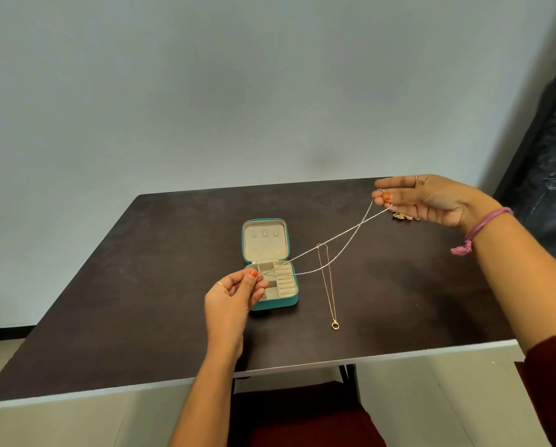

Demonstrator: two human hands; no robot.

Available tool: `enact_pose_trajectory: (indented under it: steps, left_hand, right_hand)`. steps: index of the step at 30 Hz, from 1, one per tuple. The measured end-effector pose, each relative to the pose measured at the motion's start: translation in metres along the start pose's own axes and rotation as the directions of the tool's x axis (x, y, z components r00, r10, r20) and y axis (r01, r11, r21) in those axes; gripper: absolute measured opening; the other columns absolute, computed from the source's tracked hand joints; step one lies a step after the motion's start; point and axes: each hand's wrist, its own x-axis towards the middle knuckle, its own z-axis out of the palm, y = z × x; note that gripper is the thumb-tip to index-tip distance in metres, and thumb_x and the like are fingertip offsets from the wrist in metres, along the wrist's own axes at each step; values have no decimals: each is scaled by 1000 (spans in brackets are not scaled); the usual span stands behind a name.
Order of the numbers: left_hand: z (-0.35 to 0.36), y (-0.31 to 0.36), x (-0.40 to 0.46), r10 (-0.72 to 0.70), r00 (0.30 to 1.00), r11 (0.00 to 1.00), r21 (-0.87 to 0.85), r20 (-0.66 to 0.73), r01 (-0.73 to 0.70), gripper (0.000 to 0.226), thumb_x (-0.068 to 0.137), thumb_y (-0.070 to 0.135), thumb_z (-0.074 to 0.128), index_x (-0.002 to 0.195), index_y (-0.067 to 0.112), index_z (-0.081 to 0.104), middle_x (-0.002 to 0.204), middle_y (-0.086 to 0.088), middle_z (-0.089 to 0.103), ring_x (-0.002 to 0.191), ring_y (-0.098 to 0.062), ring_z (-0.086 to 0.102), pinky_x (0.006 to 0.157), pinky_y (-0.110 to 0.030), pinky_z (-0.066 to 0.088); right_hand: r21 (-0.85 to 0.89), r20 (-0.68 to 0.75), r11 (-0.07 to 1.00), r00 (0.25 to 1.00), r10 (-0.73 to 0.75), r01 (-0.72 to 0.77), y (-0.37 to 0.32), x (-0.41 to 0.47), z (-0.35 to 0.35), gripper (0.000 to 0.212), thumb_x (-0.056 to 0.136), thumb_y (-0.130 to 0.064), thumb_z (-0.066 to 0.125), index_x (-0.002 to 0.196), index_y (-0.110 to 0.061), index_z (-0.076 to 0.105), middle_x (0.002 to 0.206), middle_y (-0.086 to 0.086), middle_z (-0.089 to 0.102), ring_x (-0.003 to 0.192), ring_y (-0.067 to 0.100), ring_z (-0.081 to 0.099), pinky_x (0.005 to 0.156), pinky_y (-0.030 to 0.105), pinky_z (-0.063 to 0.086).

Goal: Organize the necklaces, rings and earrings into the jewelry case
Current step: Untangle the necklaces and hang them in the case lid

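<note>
Stretching a thin silver necklace between both hands, the person holds it in the air above the dark counter. The left hand, at about 7 o'clock from the open teal jewelry case, pinches one end between thumb and fingers. The right hand, raised at 2 o'clock from the case, pinches the other end, its remaining fingers held straight. A gold necklace with a ring pendant lies flat on the counter at 3 o'clock of the case, under the stretched chain. More small jewelry sits just below the right hand.
</note>
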Motion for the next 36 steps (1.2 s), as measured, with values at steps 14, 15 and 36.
enact_pose_trajectory:
  steps: [14, 15, 36]
  left_hand:
    - [-2, -26, -22, 208, 961, 799, 535, 181, -274, 8, 90, 19, 62, 86, 25, 67, 74, 6, 70, 68, -3, 66, 69, -19, 54]
    - [2, -31, -27, 214, 955, 781, 552, 204, -293, 9, 90, 20, 63, 85, 27, 66, 74, 7, 69, 64, -2, 64, 65, -17, 52]
    - [55, -71, -98, 6, 944, 907, 395, 331, -144, 10, 85, 16, 71, 93, 19, 68, 83, -1, 73, 82, -12, 71, 76, -25, 57]
  right_hand:
    - [-732, -165, 672, 928, -334, 111, 10, 11, -19, 26, 82, 2, 69, 106, -9, 69, 97, 9, 73, 83, 12, 68, 86, 24, 53]
    - [-763, -184, 635, 903, -389, 118, 15, 14, -17, 26, 83, 1, 68, 107, -7, 68, 98, 10, 72, 84, 14, 67, 87, 25, 50]
    - [-999, -32, 13, 872, -489, -29, 82, 84, -13, 18, 94, 0, 49, 107, 2, 62, 109, 21, 60, 100, 41, 58, 83, 42, 44]
